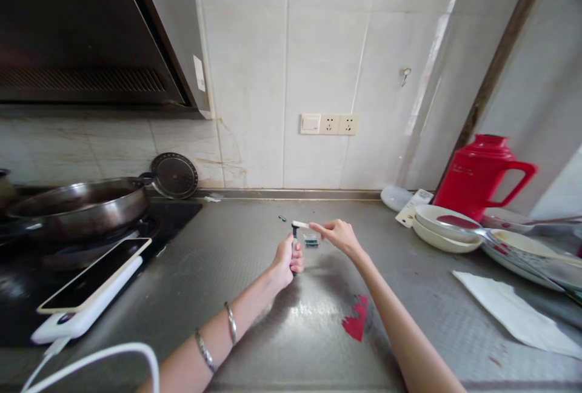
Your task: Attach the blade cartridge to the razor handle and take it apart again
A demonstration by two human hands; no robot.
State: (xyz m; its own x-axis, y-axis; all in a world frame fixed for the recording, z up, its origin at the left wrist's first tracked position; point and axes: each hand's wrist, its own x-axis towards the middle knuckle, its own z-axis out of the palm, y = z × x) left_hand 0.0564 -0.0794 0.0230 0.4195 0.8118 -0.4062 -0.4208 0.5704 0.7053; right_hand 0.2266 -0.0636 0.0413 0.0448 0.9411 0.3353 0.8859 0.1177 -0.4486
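Observation:
My left hand [287, 259] is wrapped around the grey-and-black handle of what looks like a razor [295, 234], held upright above the counter. At its top lies a short whitish strip [301, 224], pointing sideways. My right hand [339, 235] pinches the strip's right end between thumb and fingers. Just behind the hands, a small clear case with dark green pieces [311, 241], perhaps razor cartridges, rests on the counter. A similar loose green piece [282, 218] lies farther back on the left. Fine detail at the handle's top is too small to make out.
The grey metal counter [218, 272] has a torn red scrap [356, 319] near its front. On the left are a pan [86, 208] on the stove and a phone [97, 278]. Right stand a red thermos [477, 178], stacked bowls [443, 232] and a white paper napkin [513, 311].

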